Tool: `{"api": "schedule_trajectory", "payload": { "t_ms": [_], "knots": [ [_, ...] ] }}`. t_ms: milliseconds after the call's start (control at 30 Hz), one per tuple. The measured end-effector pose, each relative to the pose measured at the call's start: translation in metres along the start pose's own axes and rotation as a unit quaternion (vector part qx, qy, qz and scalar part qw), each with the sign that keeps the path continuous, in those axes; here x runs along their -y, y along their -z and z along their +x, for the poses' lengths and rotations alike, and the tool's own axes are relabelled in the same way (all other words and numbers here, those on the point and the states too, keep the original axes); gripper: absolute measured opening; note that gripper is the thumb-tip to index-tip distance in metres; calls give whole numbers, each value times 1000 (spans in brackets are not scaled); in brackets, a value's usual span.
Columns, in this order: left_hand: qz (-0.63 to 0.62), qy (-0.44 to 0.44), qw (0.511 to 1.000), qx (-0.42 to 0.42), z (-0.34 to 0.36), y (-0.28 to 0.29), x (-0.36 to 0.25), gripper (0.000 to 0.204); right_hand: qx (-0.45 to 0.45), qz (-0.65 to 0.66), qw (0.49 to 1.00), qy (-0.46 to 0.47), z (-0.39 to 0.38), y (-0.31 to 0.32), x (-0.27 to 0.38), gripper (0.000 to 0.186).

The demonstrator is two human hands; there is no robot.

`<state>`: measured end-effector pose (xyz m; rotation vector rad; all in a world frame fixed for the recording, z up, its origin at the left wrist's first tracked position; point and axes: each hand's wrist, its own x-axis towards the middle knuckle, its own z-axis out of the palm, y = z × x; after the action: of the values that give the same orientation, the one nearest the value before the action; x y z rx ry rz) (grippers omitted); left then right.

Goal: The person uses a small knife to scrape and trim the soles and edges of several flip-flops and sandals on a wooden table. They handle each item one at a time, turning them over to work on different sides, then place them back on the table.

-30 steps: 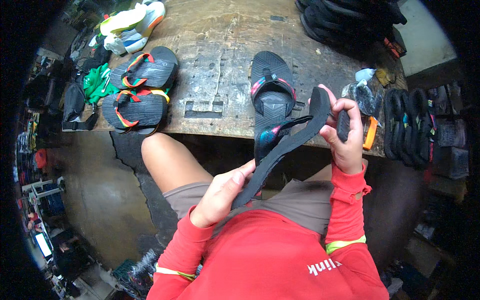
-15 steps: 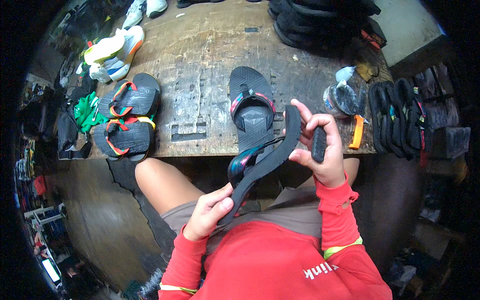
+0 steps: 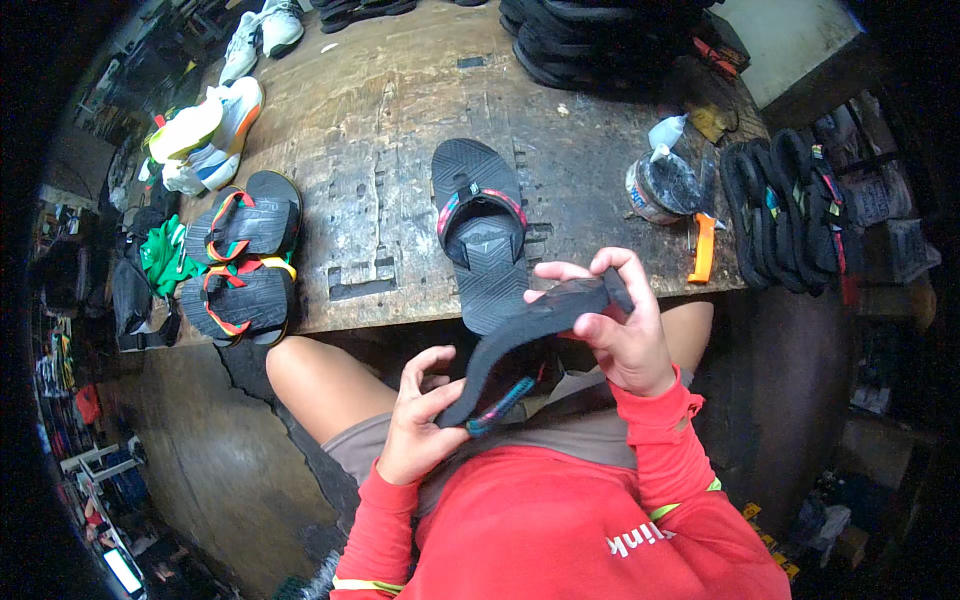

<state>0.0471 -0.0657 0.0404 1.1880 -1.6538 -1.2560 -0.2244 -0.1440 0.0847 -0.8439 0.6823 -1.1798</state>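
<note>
I hold a black sandal (image 3: 503,343) above my lap, tilted and bent, its dark sole edge toward me and a teal and pink patterned strap (image 3: 502,405) hanging on its underside. My left hand (image 3: 422,415) pinches the near-left end between thumb and fingers. Closed around the far-right end is my right hand (image 3: 628,335); a small dark block (image 3: 618,292) shows between its fingers, partly hidden. Beyond the held sandal, another black sandal (image 3: 489,285) with a pink patterned strap lies sole down at the table's front edge.
The worn wooden table (image 3: 380,110) carries a pair of sandals with red, yellow and green straps (image 3: 240,300), white sneakers (image 3: 215,135), a tub (image 3: 665,188), a white bottle (image 3: 667,132) and an orange-handled tool (image 3: 704,248). Black sandals stack at back (image 3: 590,45) and right (image 3: 785,215).
The held sandal has turned over and come lower, its strap now facing down toward my lap. My right hand has moved down and closer in; the view has shifted slightly.
</note>
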Motion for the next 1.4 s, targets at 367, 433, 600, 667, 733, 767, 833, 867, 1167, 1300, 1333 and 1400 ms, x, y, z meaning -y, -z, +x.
{"api": "schedule_trajectory", "payload": {
  "t_ms": [367,433,600,667,733,767,833,867,1167,1300,1333,1400],
  "knots": [
    [-407,185,892,-62,-12,12,30,106,16,98,995,30,-18,14,3,66],
    [-477,120,867,-85,0,9,30,98,8,8,999,32,-21,9,-1,65],
    [-573,18,792,-210,41,5,-5,108,4,39,995,88,-29,-22,-25,67],
    [-548,52,819,-158,43,-14,-26,119,-25,-51,994,98,-32,-37,-38,67],
    [-581,80,799,-137,43,-33,-41,127,-56,-134,985,91,-37,-48,-45,66],
    [-565,115,804,-144,42,-36,-46,128,-45,-191,977,89,-39,-51,-46,67],
    [-533,121,825,-145,42,-40,-52,130,-15,-289,950,121,-46,-54,-42,70],
    [-549,132,815,-132,39,-39,-55,133,-9,-354,926,129,-49,-53,-36,73],
    [-562,141,808,-110,46,-30,-68,123,28,-470,859,199,-36,-57,-13,71],
    [-557,137,812,-111,48,-27,-69,114,42,-500,836,224,-35,-58,-12,71],
    [-549,148,815,-108,49,-25,-69,112,43,-499,837,221,-36,-58,-12,72],
    [-533,171,822,-104,48,-23,-70,110,39,-497,842,207,-36,-58,-12,72]
  ]
}}
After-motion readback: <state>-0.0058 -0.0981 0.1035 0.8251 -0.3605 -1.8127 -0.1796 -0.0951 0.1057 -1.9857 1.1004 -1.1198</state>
